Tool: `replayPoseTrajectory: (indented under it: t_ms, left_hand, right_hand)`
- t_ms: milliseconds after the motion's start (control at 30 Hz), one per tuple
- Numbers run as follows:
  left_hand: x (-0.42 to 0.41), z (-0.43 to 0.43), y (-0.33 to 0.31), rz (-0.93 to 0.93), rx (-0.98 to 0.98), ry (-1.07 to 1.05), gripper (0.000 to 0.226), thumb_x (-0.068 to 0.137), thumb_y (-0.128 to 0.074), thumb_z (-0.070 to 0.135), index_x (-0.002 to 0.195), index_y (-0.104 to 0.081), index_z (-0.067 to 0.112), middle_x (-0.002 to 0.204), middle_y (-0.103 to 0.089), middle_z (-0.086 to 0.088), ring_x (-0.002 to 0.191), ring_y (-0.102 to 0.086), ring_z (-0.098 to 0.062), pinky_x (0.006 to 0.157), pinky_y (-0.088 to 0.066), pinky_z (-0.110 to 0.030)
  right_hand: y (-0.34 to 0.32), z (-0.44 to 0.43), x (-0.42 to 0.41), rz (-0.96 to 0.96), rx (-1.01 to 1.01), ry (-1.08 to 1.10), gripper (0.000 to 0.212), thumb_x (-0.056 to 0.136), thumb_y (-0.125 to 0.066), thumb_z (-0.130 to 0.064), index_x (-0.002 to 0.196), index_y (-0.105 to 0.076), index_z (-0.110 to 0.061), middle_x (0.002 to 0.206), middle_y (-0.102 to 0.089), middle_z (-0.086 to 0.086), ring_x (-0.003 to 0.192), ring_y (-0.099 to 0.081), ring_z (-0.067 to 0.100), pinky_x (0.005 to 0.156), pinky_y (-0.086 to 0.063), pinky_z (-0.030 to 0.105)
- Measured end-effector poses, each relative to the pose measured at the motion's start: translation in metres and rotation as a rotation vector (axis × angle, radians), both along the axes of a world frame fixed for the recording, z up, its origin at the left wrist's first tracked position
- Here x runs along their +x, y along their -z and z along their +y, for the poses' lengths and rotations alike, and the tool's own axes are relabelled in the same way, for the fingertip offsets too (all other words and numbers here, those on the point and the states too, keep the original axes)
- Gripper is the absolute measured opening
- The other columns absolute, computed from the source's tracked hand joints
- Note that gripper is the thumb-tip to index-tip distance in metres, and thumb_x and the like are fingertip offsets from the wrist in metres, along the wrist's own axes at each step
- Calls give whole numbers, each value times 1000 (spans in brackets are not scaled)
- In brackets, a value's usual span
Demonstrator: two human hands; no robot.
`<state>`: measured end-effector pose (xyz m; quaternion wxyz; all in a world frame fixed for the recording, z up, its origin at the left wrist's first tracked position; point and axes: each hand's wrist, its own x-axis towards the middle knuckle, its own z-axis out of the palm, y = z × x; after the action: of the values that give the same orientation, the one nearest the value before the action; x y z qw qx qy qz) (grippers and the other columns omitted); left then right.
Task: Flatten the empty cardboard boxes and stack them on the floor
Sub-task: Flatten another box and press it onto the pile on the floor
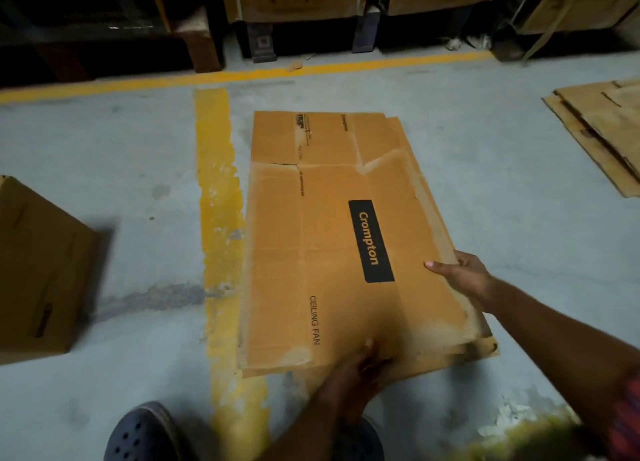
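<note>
On the floor (138,155) beside the yellow stripe (218,183), the flattened box (332,246) lies with its long axis running away from the person. The right hand (464,277) pinches its right edge, thumb on top. The left hand (353,377) meets the near short edge, its grip too blurred to tell.

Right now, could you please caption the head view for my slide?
A flattened Crompton box, held by left hand and right hand, beside a yellow floor line.

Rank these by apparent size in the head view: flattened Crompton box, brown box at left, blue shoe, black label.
1. Flattened Crompton box.
2. Brown box at left, cropped by the frame.
3. Blue shoe and black label: alike; shoe nearer and cropped, unranked.
</note>
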<state>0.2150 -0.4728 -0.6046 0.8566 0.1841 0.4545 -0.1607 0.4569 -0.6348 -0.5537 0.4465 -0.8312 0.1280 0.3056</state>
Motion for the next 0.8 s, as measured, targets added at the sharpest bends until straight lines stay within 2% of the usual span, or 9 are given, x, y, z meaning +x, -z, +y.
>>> replayPoseTrajectory:
  t_ms: [67, 167, 233, 300, 400, 500, 567, 667, 800]
  left_hand:
    - [-18, 14, 25, 9, 61, -18, 36, 98, -64, 44, 127, -70, 23, 122, -77, -1, 114, -73, -23, 103, -56, -43]
    - [-42, 47, 57, 324, 448, -294, 57, 83, -84, 51, 124, -71, 14, 107, -77, -6, 98, -74, -26, 94, -61, -52]
    - [-44, 72, 71, 577, 799, -326, 85, 63, -93, 60, 125, -60, 12, 119, -69, -13, 107, -68, -35, 100, -56, -54]
    - [-37, 97, 77, 698, 1038, -199, 106, 53, -94, 63, 133, -51, 7, 132, -57, -19, 121, -57, -41, 109, -45, -51]
    - [-17, 128, 74, 489, 1236, 211, 113, 63, -94, 58, 152, -44, 9, 146, -52, -19, 136, -49, -42, 115, -37, -50]
    - [13, 143, 73, 84, 987, 449, 84, 79, -90, 45, 146, -46, 20, 141, -63, -9, 121, -65, -28, 106, -53, -43]
    - [27, 147, 79, 69, 957, 539, 84, 81, -90, 36, 147, -42, 17, 138, -64, -10, 117, -66, -29, 99, -57, -43]
    - [33, 147, 86, 118, 1119, 639, 84, 85, -86, 27, 151, -37, 12, 139, -62, -16, 125, -62, -37, 101, -54, -42]
    - [32, 148, 100, 152, 1172, 720, 93, 81, -84, 45, 155, -35, 18, 139, -61, -16, 127, -60, -38, 104, -52, -44]
  right_hand:
    - [18, -8, -3, -46, -85, -25, 51, 88, -85, -26, 132, -68, -6, 122, -75, 14, 104, -72, 31, 95, -57, 42]
    - [48, -18, -5, -34, -156, -70, 57, 88, -85, -27, 136, -64, -3, 129, -70, 18, 106, -66, 31, 98, -55, 44]
    - [65, -21, -4, -47, -205, -87, 61, 88, -85, -29, 139, -62, -4, 133, -69, 19, 113, -65, 35, 104, -53, 50]
    - [76, -27, -1, -73, -277, -104, 66, 88, -85, -33, 142, -59, -5, 137, -67, 20, 122, -63, 41, 109, -50, 55]
    - [78, -44, 9, -77, -387, -141, 70, 88, -84, -36, 145, -57, -6, 139, -65, 22, 126, -60, 45, 111, -47, 56]
    - [79, -64, 12, -21, -544, -237, 77, 88, -83, -45, 147, -51, -7, 142, -61, 21, 129, -57, 44, 108, -46, 52]
    - [86, -69, 7, 41, -667, -257, 80, 87, -84, -45, 144, -44, -7, 143, -56, 22, 129, -55, 44, 104, -47, 51]
    - [102, -63, -6, 67, -754, -199, 82, 84, -88, -36, 143, -38, -9, 143, -49, 24, 130, -53, 48, 105, -48, 57]
    - [112, -52, -16, 62, -828, -281, 81, 86, -85, -33, 146, -34, -14, 143, -43, 22, 131, -50, 48, 107, -49, 59]
